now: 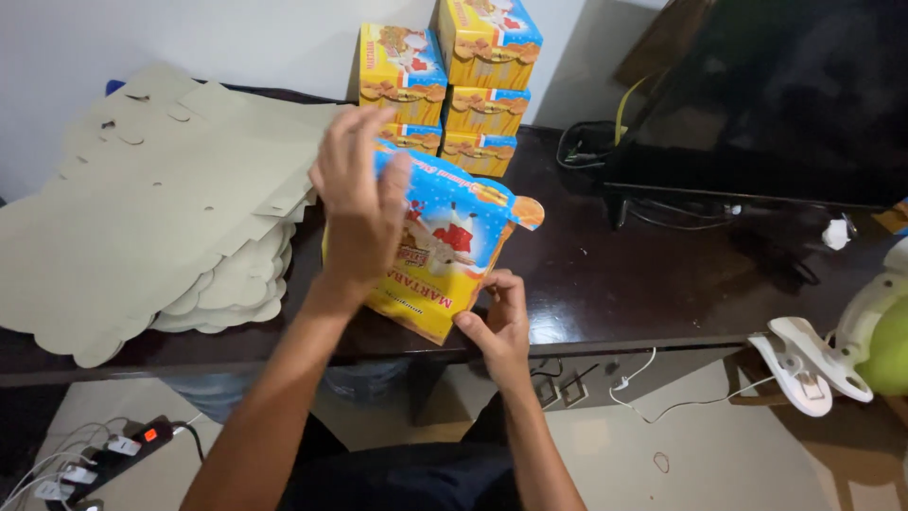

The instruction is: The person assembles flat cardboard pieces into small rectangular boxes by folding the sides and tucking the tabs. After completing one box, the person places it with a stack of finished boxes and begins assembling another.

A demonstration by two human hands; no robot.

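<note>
The box (445, 251), a yellow and blue printed carton, stands tilted at the near edge of the dark table (615, 274), half formed, with one scalloped flap sticking out at its upper right corner. The left hand (357, 203) lies over the box's upper left side, fingers bent and pressed against the panel; the right hand (497, 322) pinches the box's lower right corner between thumb and fingers. Left of the box lies a stack of flat blanks (161, 218), grey side up, with its near edges close to the table edge. Behind the box stand finished boxes (449, 85) piled against the wall. Right of the box, farther back, is a dark screen (766, 104) with cables beside it. Below the box, on the floor, a power strip (113, 454) lies with plugs in it. Judging from this, the box could slip off the near edge if the lower pinch loosens, since it rests on one corner. Too hard a press from above could crease the panel, and the loose flap could bend.
</note>
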